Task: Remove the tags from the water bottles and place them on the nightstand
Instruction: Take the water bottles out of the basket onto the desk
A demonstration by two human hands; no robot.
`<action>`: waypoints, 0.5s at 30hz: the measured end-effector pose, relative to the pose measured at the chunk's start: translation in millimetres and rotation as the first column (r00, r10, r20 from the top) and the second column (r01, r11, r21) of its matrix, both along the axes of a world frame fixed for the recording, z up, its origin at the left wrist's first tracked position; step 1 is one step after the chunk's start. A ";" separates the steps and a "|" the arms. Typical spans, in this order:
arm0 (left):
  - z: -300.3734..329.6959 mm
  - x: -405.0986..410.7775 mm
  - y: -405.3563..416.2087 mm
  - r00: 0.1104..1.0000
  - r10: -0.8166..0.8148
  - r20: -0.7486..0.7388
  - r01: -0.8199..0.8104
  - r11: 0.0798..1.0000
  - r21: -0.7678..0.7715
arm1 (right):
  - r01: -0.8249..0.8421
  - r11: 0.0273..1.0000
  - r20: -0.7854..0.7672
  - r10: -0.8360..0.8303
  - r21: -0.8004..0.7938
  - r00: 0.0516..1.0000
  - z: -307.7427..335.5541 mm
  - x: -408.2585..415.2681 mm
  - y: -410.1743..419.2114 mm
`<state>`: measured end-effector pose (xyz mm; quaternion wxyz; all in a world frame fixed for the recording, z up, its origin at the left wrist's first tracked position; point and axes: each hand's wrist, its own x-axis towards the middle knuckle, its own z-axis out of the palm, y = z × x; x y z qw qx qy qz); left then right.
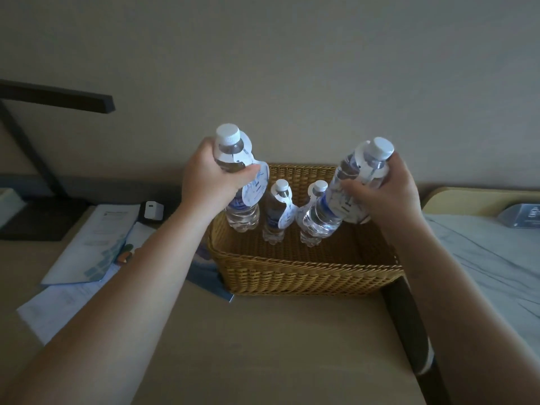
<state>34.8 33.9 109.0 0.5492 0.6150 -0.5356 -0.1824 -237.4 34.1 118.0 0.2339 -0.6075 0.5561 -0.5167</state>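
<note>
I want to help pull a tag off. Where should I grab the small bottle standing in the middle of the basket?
Probably from above, fingers round the middle bottle just under its white cap: it stands upright in the basket, whose walls block its sides.

The near half of the basket (306, 276) lies open, two bottles (274, 211) crowd its far side, papers (87, 247) and what may be a lamp (43, 159) block the left, the nightstand (263, 346) near it bare.
</note>
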 end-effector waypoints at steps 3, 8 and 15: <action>18.5 18.5 33.4 0.998 0.038 -0.049 -0.039 0.999 -0.034 | -0.163 0.987 0.003 0.163 -0.005 0.987 21.1 24.0 24.9; 18.3 60.9 92.8 0.990 0.142 -0.025 -0.142 0.990 -0.011 | -0.360 0.931 -0.037 0.362 0.054 0.931 22.0 73.1 55.2; -58.6 99.2 145.3 0.959 0.244 0.144 -0.262 0.956 0.129 | -0.469 0.863 -0.078 0.489 0.188 0.869 -51.7 144.4 84.9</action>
